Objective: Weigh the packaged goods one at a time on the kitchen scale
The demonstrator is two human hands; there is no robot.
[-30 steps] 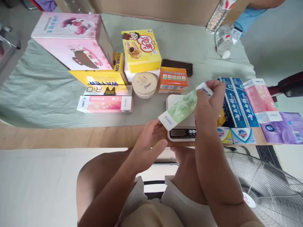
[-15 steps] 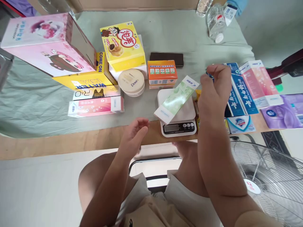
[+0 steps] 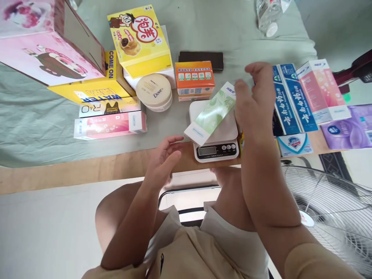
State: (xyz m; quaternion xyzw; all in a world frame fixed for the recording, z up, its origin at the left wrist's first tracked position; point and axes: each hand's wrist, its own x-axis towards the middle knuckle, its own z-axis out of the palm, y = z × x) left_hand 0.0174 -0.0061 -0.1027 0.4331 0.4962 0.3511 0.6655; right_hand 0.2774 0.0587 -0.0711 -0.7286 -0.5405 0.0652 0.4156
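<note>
A long green-and-white box (image 3: pixel 214 112) lies slantwise across the white pan of a small kitchen scale (image 3: pixel 217 151). At the box's upper end is my right hand (image 3: pixel 255 97), thumb and fingers apart, with nothing seen between them. Whether its thumb touches the box I cannot tell. My left hand (image 3: pixel 164 161) hovers over the table's front edge, its fingers loosely spread and empty, just short of the box's lower end. Behind the right hand stand blue toothpaste boxes (image 3: pixel 293 100), partly covered by it. An orange soap box (image 3: pixel 194 77) sits just behind the scale.
To the left are a Dove tub (image 3: pixel 154 91), a yellow puff-snack box (image 3: pixel 139 42), a large pink box (image 3: pixel 55 54) and a pink-and-white box (image 3: pixel 110 126). A purple tissue pack (image 3: pixel 345 128) lies right. A fan (image 3: pixel 328 205) stands below the right edge.
My right hand has shifted left from the blue boxes toward the green-and-white box, and its fingers have parted. My left hand has opened slightly. The camera view has tilted downward.
</note>
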